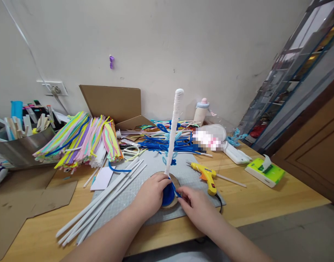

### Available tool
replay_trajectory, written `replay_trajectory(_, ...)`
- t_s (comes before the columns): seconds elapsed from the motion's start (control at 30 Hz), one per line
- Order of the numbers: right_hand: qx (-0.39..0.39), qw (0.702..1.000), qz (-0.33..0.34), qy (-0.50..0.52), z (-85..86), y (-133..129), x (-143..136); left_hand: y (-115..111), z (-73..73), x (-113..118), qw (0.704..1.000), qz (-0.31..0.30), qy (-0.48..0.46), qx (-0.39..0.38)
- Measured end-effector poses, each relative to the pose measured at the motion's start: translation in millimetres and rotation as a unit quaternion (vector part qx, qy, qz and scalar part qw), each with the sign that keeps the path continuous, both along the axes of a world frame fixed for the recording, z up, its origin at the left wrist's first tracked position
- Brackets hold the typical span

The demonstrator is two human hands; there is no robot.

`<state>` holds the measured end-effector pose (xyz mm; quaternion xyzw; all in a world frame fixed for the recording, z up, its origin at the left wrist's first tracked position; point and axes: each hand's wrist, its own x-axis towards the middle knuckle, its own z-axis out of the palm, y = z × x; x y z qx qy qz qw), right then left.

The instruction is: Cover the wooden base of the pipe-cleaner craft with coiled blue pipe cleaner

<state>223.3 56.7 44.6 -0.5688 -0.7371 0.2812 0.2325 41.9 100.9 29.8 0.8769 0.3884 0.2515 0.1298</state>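
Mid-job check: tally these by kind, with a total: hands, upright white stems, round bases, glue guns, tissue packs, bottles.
Hands: 2 (left hand, right hand)
Upright white stem: 1
Round base: 1
Yellow glue gun: 1
Green tissue pack: 1
Bottle: 1
Total: 7

The left grip (152, 193) hides the left side of the round wooden base (174, 204); the right grip (192, 203) covers part of a blue strip (177, 193). A pixelated patch (206, 140) masks something far right.
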Motion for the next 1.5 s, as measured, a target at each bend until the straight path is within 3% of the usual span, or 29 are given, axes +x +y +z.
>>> replay_trajectory(0.43,-0.016,0.999,0.02,-0.031,-0.7,-12,1,-6,4.1,2,1.0,0.013,0.014,0.004)
replay_trajectory(0.7,-0.006,1.0,0.021,-0.013,-4.0,-13,0,-9,6.3,1,0.997,0.016,0.049,0.051)
replay_trajectory(1.0,-0.047,0.999,0.011,0.005,3.3,-20,-3,-10,5.4,1,0.998,0.009,0.053,0.039)
replay_trajectory(1.2,-0.073,0.997,-0.001,0.017,-2.8,-23,-3,-12,9.1,3,0.998,0.016,0.053,0.024)
replay_trajectory(1.5,-0.052,0.999,0.005,0.012,-7.9,-25,-2,-15,15.6,3,0.998,0.018,0.051,0.01)
